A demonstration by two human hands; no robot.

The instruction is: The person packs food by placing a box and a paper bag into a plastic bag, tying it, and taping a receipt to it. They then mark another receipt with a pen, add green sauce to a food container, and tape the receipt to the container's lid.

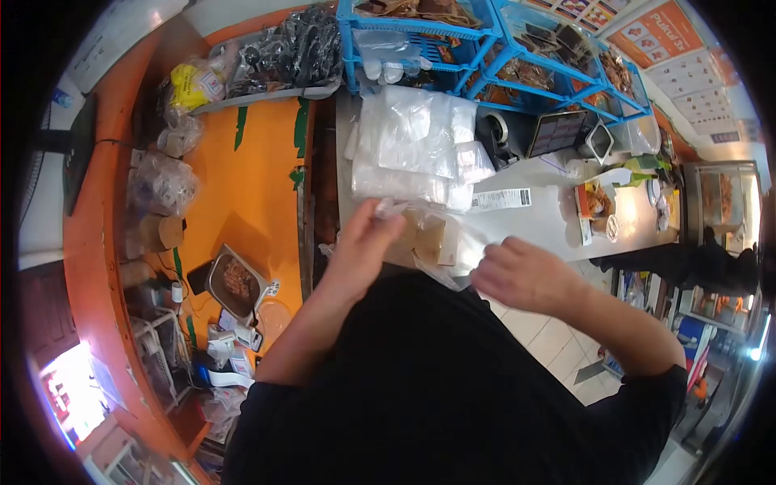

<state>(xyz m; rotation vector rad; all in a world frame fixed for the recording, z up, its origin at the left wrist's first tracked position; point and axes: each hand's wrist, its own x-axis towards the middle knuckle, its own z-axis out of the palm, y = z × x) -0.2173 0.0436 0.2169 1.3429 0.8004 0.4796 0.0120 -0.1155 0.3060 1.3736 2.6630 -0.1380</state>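
Between my hands, close to my body, is a clear plastic bag [465, 263] with a brown and white box [436, 241] inside it. My left hand [365, 244] is closed on the bag's upper left edge, thumb and fingers pinching the film. On the opposite side my right hand [521, 276] has its fingers curled at the bag's right edge, slightly blurred. A stack of clear plastic bags [412, 141] lies on the grey counter just beyond. A printed paper slip [501, 200] rests to the right of the stack.
Blue crates [420, 36] with packets stand at the back, near a tape dispenser [495, 141] and a dark tablet [556, 133]. At right is an open food box [596, 202]. A metal pan of food [237, 280] sits on the orange counter [259, 178] at left.
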